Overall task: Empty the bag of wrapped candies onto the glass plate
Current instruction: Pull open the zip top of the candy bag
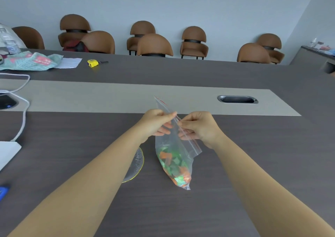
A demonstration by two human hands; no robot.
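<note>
Above the dark table (235, 164), the left hand (154, 122) and right hand (199, 126) pinch the bag (168, 142) top — candies (174, 166) sit low inside, glass plate (138, 162) beside it.

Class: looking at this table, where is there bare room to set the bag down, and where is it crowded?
Free: the dark table right of the bag, and the pale strip between the cable and the slot. Crowded: the plate under the left arm, and the far left corner with cloth and paper.
</note>
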